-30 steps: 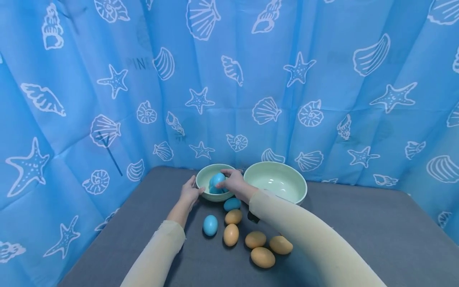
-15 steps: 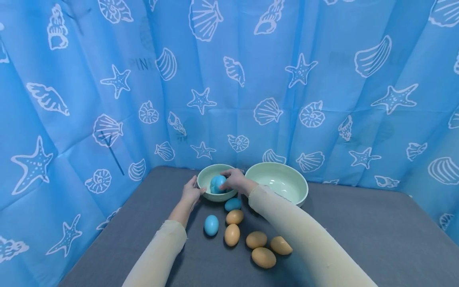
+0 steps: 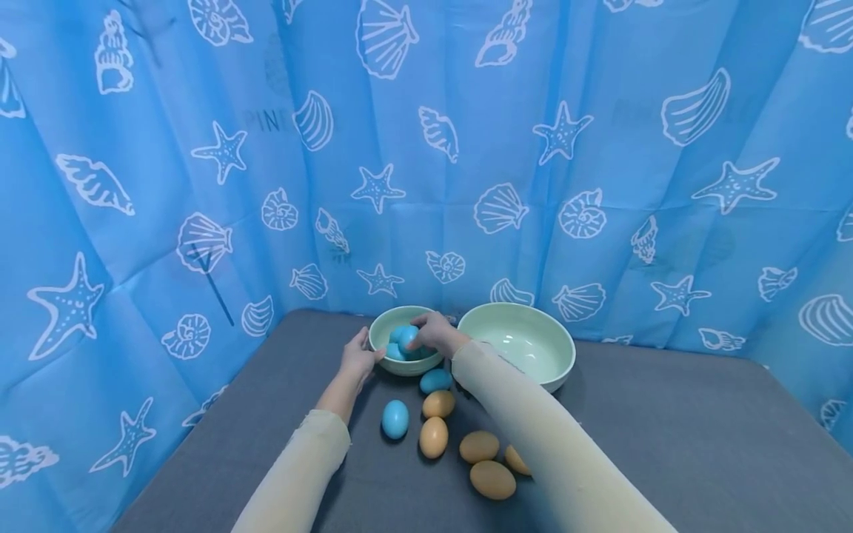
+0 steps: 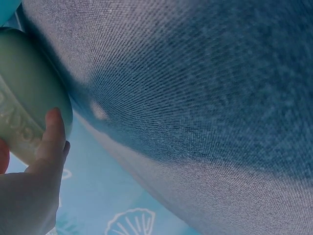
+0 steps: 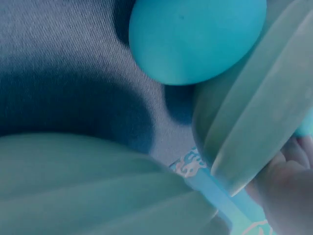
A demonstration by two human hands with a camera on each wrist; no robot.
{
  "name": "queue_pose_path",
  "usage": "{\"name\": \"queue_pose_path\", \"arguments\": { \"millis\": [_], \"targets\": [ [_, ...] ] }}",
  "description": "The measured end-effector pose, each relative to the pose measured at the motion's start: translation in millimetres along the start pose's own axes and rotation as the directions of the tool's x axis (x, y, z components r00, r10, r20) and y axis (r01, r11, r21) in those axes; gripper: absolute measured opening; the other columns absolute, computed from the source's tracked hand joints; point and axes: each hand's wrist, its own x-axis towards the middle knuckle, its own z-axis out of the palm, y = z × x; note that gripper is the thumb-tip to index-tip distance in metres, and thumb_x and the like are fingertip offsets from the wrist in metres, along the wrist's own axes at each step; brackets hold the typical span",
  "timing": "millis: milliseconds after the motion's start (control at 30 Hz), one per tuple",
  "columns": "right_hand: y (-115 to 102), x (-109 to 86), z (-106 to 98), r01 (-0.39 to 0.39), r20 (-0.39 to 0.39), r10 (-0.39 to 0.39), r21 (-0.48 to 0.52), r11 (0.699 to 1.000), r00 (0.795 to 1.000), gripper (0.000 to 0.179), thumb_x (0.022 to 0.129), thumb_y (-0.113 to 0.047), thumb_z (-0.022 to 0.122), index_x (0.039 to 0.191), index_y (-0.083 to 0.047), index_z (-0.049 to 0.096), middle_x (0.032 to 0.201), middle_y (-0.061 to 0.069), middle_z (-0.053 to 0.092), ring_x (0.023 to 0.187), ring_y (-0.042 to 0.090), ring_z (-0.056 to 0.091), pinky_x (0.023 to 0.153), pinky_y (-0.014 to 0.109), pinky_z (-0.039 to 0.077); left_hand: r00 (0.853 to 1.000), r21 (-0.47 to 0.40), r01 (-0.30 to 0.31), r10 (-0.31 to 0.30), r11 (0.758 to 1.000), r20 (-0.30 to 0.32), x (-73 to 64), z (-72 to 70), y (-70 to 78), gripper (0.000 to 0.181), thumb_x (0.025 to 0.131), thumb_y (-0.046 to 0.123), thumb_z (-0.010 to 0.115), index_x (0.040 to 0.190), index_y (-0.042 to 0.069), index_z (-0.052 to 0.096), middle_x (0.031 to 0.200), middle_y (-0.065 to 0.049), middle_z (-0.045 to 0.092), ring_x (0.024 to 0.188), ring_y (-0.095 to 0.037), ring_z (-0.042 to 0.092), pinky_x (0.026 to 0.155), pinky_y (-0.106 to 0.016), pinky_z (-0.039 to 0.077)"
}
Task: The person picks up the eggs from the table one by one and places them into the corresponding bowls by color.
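inside the small green bowl (image 3: 381,333), toward its right side, sits a light blue egg (image 3: 409,338) with the fingers of the right hand (image 3: 433,331) curled on it; other blue eggs (image 3: 395,351) lie in the bowl against or close to it. the step in hand looks to be settling this egg among the others, and the next move would seem to call for loosening those fingers gently, so that the egg does not roll, while the bowl is kept steady. how firmly the egg is gripped, and whether it bears on the bottom, i cannot tell. the left hand (image 3: 358,359) grasps the bowl from the left, thumb at the rim and fingers along the outer wall, so the egg lies between the two hands, nearer the right. just in front of the bowl a darker-looking blue egg (image 3: 436,380) rests on the cloth-covered worktop (image 3: 266,444); another blue egg (image 3: 395,420) lies nearer the person, left of a pair of brown eggs (image 3: 434,437). further right are three more brown eggs (image 3: 492,480), one partly hidden by the right sleeve (image 3: 533,429). beyond that arm stands a larger green bowl (image 3: 516,344), apart from the small one, before a shell-printed blue curtain (image 3: 500,148).
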Motion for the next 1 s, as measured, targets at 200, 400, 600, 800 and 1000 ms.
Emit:
{"name": "queue_pose_path", "arguments": {
  "millis": [200,400,600,800,1000],
  "targets": [
    [2.8,4.1,2.4,0.057,0.041,-0.052,-0.111,0.992,0.998,0.058,0.081,0.001,0.077,0.135,-0.004,0.057,0.139,0.016,0.053,0.119,0.034,0.055,0.094,0.04,0.05,1.0,-0.004,-0.008,0.008,1.0,0.004,1.0,0.0,-1.0,0.071,0.096,-0.001,0.057,0.155,0.006,0.019,0.159,-0.016,0.02,0.143,-0.039,0.021,0.101,-0.06,0.038],
    [4.7,6.7,1.5,0.117,0.114,-0.091,-0.245,0.962,0.989,0.056,0.081,-0.005,0.079,0.133,-0.005,0.06,0.134,0.014,0.058,0.106,0.028,0.061,0.082,0.034,0.054,1.0,-0.012,-0.007,0.007,1.0,0.006,1.3,0.3,-2.2,0.071,0.096,-0.001,0.057,0.155,0.007,0.019,0.159,-0.015,0.02,0.143,-0.039,0.021,0.102,-0.061,0.037],
    [2.3,9.6,4.0,0.162,0.204,-0.088,-0.384,0.909,0.975,0.049,0.086,-0.009,0.075,0.132,-0.005,0.06,0.132,0.012,0.06,0.117,0.027,0.057,0.09,0.032,0.051,1.0,-0.008,-0.003,0.004,1.0,0.005,0.7,0.8,-1.4,0.07,0.097,0.001,0.056,0.156,0.007,0.018,0.159,-0.015,0.019,0.142,-0.04,0.021,0.102,-0.061,0.037],
    [0.6,9.2,7.1,0.187,0.204,-0.1,-0.467,0.864,0.974,0.049,0.088,-0.011,0.073,0.135,-0.007,0.059,0.135,0.01,0.058,0.127,0.026,0.05,0.099,0.034,0.046,1.0,-0.011,-0.004,0.004,1.0,0.005,0.6,0.9,-0.6,0.07,0.097,0.001,0.056,0.156,0.006,0.017,0.159,-0.015,0.018,0.143,-0.038,0.02,0.103,-0.061,0.036],
    [6.5,20.2,5.2,0.202,0.216,-0.115,-0.436,0.877,0.969,0.054,0.084,-0.015,0.078,0.134,-0.008,0.06,0.132,0.009,0.061,0.124,0.023,0.053,0.095,0.032,0.049,1.0,-0.008,-0.012,0.012,1.0,0.002,-0.9,0.2,-1.1,0.07,0.097,0.001,0.056,0.156,0.006,0.017,0.159,-0.015,0.018,0.143,-0.039,0.02,0.102,-0.061,0.038]
  ]
}}
